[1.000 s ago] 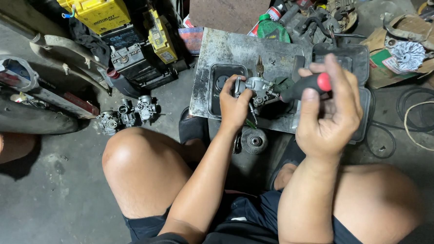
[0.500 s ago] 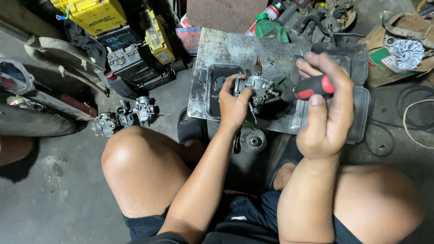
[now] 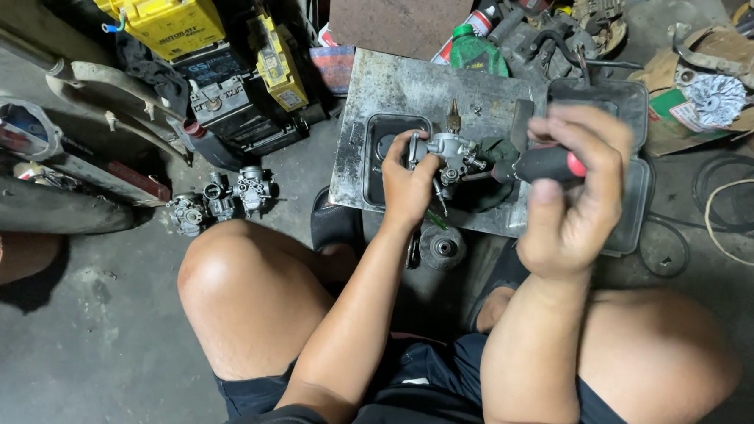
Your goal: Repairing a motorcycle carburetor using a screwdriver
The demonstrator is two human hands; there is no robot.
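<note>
Bare floor [image 3: 91, 344] left; batteries [image 3: 231, 70], perhaps carburettors [image 3: 221, 198], crowding beyond.

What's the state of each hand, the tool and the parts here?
left hand: closed around the carburetor, holding it over the metal plate
carburetor: held, screwdriver tip against it
right hand: closed on the screwdriver handle
screwdriver: gripped, lying about level, shaft toward the carburetor
black tray: open, lying on the plate
spare carburetors: lying on the floor, untouched
green bottle: cap on
</note>
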